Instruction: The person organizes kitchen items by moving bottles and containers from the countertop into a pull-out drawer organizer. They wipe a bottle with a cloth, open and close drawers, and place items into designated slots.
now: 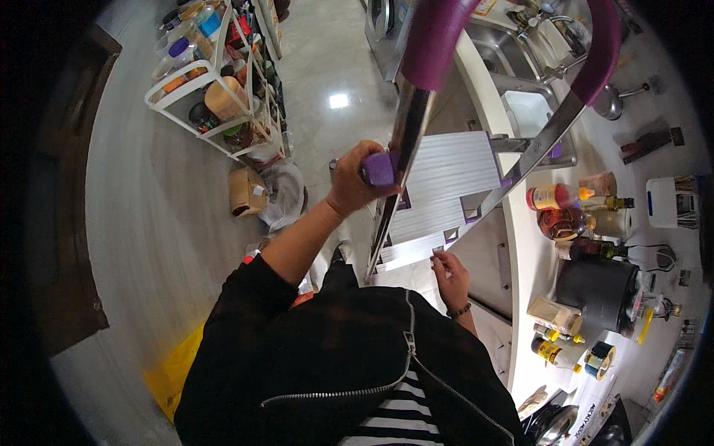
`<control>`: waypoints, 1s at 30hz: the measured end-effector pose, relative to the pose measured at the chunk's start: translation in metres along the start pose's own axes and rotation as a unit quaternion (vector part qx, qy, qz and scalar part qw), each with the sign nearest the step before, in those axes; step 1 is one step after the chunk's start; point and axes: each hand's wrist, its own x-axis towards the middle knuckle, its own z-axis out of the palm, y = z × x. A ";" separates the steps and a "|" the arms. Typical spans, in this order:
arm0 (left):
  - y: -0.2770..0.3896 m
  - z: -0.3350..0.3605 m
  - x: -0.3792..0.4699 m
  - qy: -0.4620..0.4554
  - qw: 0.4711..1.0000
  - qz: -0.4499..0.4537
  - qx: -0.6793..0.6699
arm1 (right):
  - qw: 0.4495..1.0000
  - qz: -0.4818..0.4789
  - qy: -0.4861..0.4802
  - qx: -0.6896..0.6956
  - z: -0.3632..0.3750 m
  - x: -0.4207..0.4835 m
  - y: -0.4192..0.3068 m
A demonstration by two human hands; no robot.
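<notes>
A folding step ladder (454, 167) stands in front of me, with ribbed metal steps, shiny metal rails and a purple padded top handle (438, 47). My left hand (354, 181) is wrapped around a purple block-like piece (380, 169) beside the left rail (413, 120). Whether that piece is part of the ladder or separate is not clear. Lower down, my right hand (453, 281), with a beaded bracelet at the wrist, has its fingertips at the lower end of the right rail (488, 206). I cannot tell if it grips anything.
To the right runs a kitchen counter (521, 267) with a double metal sink (491, 53), sauce bottles (552, 197) and a dark appliance (597, 292). A white rack (195, 83) full of jars stands at left, near a cardboard box (247, 191) and a plastic-lined bin (283, 192).
</notes>
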 end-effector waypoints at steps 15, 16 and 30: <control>-0.011 -0.011 0.006 -0.071 0.997 -0.015 -0.029 | 0.983 -0.064 -0.137 0.106 0.087 0.074 -0.042; -0.012 -0.012 0.006 -0.086 0.995 -0.032 -0.046 | 0.985 -0.066 -0.140 0.078 0.094 0.075 -0.042; -0.072 -0.018 0.033 -0.358 0.917 0.101 -0.147 | 0.995 -0.087 -0.037 0.033 0.123 0.086 -0.047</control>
